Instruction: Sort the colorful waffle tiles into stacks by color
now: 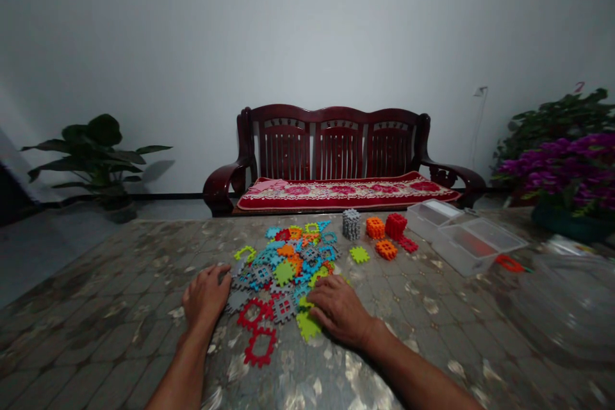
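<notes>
A loose heap of toothed plastic puzzle tiles (262, 274) in grey, blue, red, orange and lime lies on the table. My left hand (207, 296) rests at the heap's left edge beside grey tiles, its fingers loosely stretched forward and its thumb apart, with nothing seen in it. On the heap's right side, my right hand (340, 309) is bent over lime green tiles (308, 327), thumb and fingers closing at one of them; the fingers hide part of it. Two red frame-shaped tiles (261, 347) lie at the near edge, between the hands.
Beyond the heap stand a grey tile stack (351, 224), an orange stack (375, 227) and a red stack (396, 226). A single lime tile (359, 254) lies before them. Clear plastic boxes (473, 246) and a transparent lid (571, 301) are at right. A wooden bench (336, 116) stands behind.
</notes>
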`<state>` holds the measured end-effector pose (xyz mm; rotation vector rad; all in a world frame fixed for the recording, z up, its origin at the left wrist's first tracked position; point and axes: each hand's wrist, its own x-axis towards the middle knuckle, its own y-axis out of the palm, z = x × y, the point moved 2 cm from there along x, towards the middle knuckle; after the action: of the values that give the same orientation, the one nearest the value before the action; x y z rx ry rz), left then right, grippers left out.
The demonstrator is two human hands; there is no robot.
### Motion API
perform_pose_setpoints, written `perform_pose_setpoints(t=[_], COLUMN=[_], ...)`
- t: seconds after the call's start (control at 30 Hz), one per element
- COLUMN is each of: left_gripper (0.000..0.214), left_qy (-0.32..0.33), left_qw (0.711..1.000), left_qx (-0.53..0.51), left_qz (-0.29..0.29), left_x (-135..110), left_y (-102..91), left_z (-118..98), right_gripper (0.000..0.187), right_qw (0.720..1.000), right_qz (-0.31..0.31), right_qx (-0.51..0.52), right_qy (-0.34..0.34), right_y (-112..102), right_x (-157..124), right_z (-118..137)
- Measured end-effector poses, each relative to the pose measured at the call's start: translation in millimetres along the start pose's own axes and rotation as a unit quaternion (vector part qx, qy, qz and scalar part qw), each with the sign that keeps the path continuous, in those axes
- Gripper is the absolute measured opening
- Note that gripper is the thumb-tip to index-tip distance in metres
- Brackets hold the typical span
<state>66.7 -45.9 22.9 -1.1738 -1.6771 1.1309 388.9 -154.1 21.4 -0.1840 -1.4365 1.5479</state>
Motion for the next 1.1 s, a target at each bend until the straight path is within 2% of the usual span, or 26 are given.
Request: perform_pose_setpoints(t=[0.1, 0.23, 0.33, 0.43, 0.6, 0.73, 0.87, 0.97, 1.1], left_gripper=[0.048, 0.048, 0.046, 0.044, 0.048, 0.047, 0.047, 0.048, 0.048], left_qy=[0.002, 0.001, 0.005, 0.009, 0.011, 0.012, 0.01, 0.006, 0.008], left_qw=[1.0, 1.0, 0.999, 0.999, 1.0, 0.999, 0.999, 1.0, 1.0], left_qx=[0.0, -0.012, -0.022, -0.03, -0.021, -0.02, -0.021, -0.019, -0.02], left_qz=[-0.004, -0.012, -0.027, -0.035, -0.019, -0.03, -0.024, -0.017, -0.019], left_x=[-0.2, 0.0, 1.1, 2.7, 4.3, 4.2, 3.5, 3.1, 3.4], left_y=[-0.3, 0.6, 2.2, 3.8, 6.4, 7.4, 6.9, 5.9, 5.6], left_z=[-0.1, 0.3, 1.5, 3.0, 5.2, 6.3, 5.3, 4.2, 3.9], right_gripper=[0.028, 0.037, 0.038, 0.039, 0.047, 0.054, 0.05, 0.042, 0.033], right_qw=[0.993, 0.939, 0.919, 0.923, 0.933, 0.95, 0.965, 0.966, 0.943], right_qz=[-0.079, -0.197, -0.196, -0.163, -0.112, -0.082, -0.05, -0.073, -0.184], right_qx=[0.038, 0.106, 0.106, 0.066, 0.026, 0.017, 0.002, 0.004, 0.002], right_qy=[0.078, 0.263, 0.325, 0.341, 0.34, 0.301, 0.258, 0.247, 0.276], right_y=[-3.2, -11.5, -16.7, -20.4, -23.1, -27.0, -30.7, -31.5, -33.7], right_x=[-0.3, -6.9, -17.1, -28.1, -37.1, -39.0, -41.8, -43.3, -43.1], right_z=[-16.2, -61.1, -92.0, -108.1, -110.3, -104.8, -99.1, -101.1, -118.7])
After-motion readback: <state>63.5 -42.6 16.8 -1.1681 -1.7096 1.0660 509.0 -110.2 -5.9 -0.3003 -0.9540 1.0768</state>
